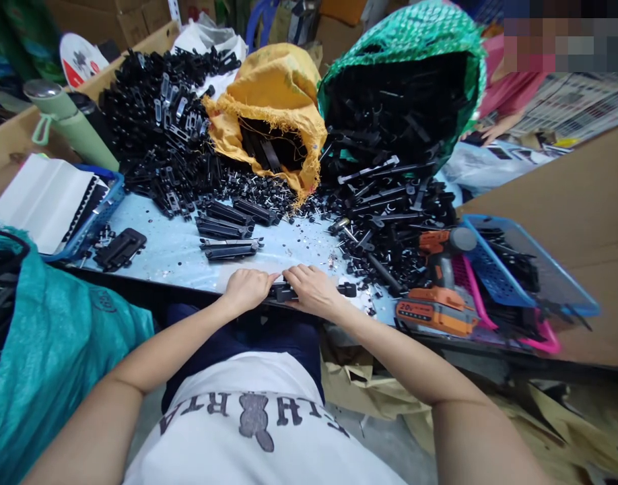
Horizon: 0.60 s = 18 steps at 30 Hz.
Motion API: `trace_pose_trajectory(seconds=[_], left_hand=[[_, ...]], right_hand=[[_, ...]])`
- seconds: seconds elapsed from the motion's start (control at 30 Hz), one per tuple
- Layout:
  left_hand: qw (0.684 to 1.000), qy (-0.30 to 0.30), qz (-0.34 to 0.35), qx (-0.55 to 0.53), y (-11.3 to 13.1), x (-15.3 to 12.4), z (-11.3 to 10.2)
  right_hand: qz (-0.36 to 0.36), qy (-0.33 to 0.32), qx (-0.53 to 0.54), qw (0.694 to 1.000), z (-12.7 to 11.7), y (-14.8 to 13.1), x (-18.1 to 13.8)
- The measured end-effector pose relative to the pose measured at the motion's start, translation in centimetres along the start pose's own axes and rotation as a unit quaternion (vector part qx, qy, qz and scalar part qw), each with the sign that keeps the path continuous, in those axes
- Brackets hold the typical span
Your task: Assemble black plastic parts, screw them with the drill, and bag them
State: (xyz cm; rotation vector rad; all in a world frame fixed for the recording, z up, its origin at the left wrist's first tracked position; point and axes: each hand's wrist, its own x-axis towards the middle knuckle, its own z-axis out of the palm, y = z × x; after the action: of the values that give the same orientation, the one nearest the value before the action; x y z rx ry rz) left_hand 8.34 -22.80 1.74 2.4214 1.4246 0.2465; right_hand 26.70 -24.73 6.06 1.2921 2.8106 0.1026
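Observation:
Both my hands are at the front edge of the light-blue tabletop [157,232], on a black plastic part [283,292] that lies between them. My left hand [248,289] closes its fingers on the part's left end. Pressed on its right side, my right hand [312,288] has bent fingers close to the left thumb. A black piece [347,289] sticks out to the right of that hand. Just beyond lie assembled-looking black bars [231,249] in a small group. My fingers hide most of the held part.
An orange cordless drill [437,306] stands at the right, beside blue [556,296] and pink baskets. Behind are a yellow sack [268,74], a green sack [404,40] and heaps of black parts [157,128]. A teal sack [81,323] sits left. Another person's hand [495,128] shows at far right.

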Motion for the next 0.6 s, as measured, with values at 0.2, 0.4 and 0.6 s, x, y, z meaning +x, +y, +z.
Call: trace_pose_trajectory(seconds=[0.2,0.4,0.6], left_hand=[[0.999,0.027,-0.001,-0.032,-0.8,-0.5,-0.5],[0.981,0.037,0.11,-0.155,-0.9,-2.6,-1.9],[0.896,0.038,0.196,-0.397,1.7,-7.0,-2.8]], right_hand=[[-0.04,0.017,0.022,0.999,-0.4,0.6,0.4],[-0.049,0.031,0.143,0.988,-2.7,1.3,-2.5],[-0.158,0.068,0.486,0.857,-3.5,-2.3,-3.5]])
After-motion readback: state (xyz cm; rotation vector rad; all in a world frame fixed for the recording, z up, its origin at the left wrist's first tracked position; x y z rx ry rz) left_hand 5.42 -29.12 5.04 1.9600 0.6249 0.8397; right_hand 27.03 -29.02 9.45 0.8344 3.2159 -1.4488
